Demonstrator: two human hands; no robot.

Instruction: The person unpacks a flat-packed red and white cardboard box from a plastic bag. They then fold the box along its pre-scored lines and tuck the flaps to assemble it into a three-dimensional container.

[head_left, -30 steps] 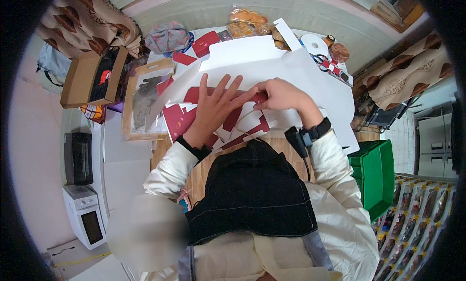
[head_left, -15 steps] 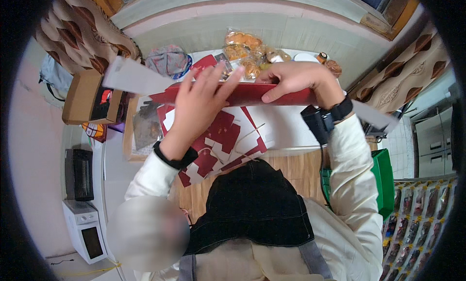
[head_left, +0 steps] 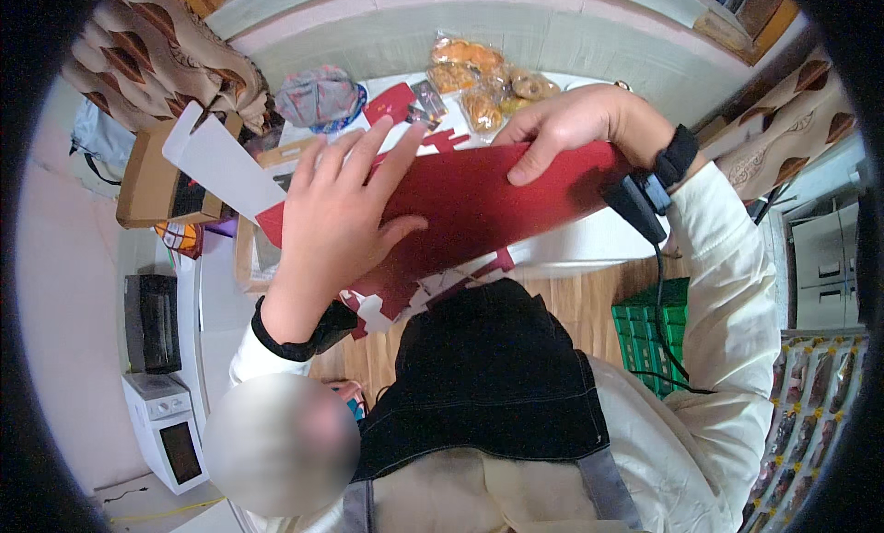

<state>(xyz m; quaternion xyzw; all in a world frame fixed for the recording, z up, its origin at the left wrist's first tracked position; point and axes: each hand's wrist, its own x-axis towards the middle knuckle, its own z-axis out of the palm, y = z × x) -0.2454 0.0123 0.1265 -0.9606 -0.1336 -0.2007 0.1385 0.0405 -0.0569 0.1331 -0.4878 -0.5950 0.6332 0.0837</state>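
Observation:
A large dark red cardboard sheet (head_left: 479, 206) with a white underside flap (head_left: 216, 164) is held up above the table. My left hand (head_left: 336, 210) lies flat on its left part with fingers spread. My right hand (head_left: 575, 128) grips its upper right edge, fingers curled over the red face. A black band with a small device and cable sits on my right wrist (head_left: 658, 178). More red and white cut card pieces (head_left: 414, 293) lie under the sheet on the white table (head_left: 589, 243).
Bags of pastries (head_left: 479, 86) lie at the table's far side beside a grey cloth bundle (head_left: 318, 95). An open brown box (head_left: 152, 178) stands at left, a green crate (head_left: 649, 326) on the floor at right, white and black appliances (head_left: 161, 376) lower left.
The red sheet has been lifted off the table and raised closer to the camera. Both hands rose with it, and the white flap now sticks out to the left.

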